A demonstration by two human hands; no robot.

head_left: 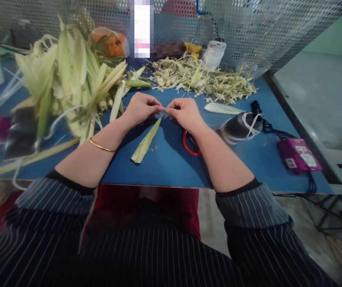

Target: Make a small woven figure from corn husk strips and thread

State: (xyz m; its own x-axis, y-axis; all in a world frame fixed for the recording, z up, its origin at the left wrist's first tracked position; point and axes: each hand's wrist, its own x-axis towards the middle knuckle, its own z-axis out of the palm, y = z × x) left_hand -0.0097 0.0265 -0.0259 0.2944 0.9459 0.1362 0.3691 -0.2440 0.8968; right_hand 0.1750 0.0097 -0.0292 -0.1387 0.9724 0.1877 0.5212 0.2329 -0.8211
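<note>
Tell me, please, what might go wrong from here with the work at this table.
The left grip and right grip seem to pinch a tiny pale thing, too small to identify, which could slip free. The husk strip, its narrow end close to that pinch, looks thin and might tear if pulled. The red handle lies partly hidden behind the right forearm, so a sideways arm movement could knock it.

Between the forearms (87,164), the table's (171,171) front edge lies open; a husk strip (147,139) and red ring (184,141) obstruct farther in, scraps (200,79) bar the back.
</note>
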